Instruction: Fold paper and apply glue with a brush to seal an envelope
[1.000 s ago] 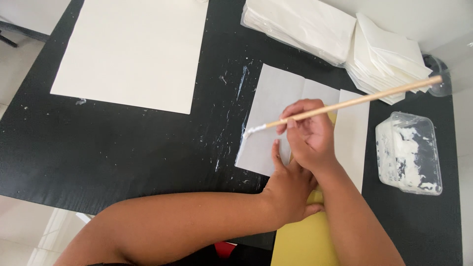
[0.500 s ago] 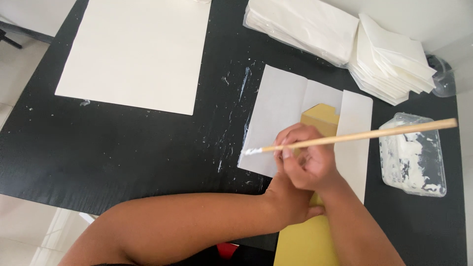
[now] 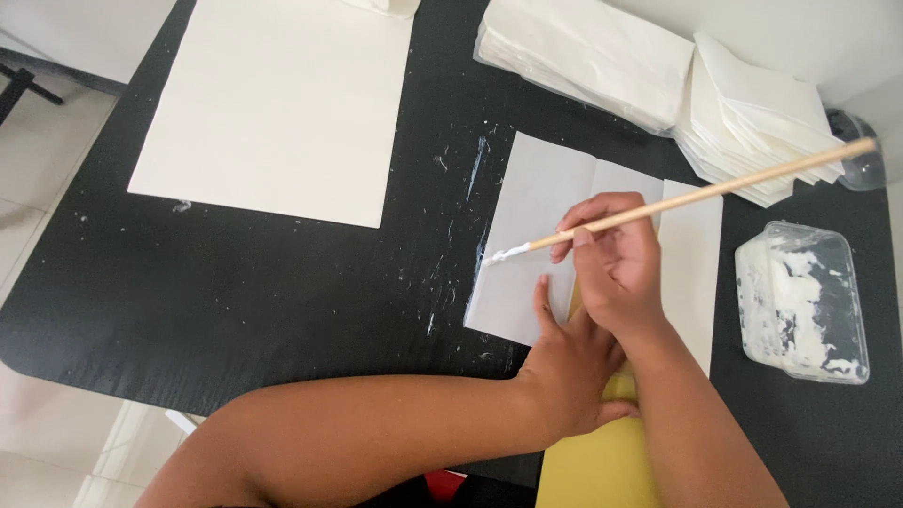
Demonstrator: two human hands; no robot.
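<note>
Pinched between thumb and fingertips near its lower third, a long wooden brush (image 3: pixel 696 195) is held by the right hand (image 3: pixel 616 268), its paste-whitened tip resting on the left edge of a folded white sheet (image 3: pixel 531 221) that lies on the black table (image 3: pixel 282 292). Left hand (image 3: pixel 564 362) presses flat, fingers spread, on the lower part of that sheet — grasping nothing, only pinning it — with a yellow sheet (image 3: pixel 602 461) showing beneath the wrists. The brush handle looks light and stiff, best held low for control; the paper seems thin, limp and likely to wrinkle or tear once wetted, so it is better steadied by a flat palm than lifted by an edge. To the right stands a clear plastic tub (image 3: pixel 801 301) smeared inside with white paste, mostly along walls and floor. Beyond it — stacks of folded white paper (image 3: pixel 658 66); at far left, a large cream sheet (image 3: pixel 273 103).
</note>
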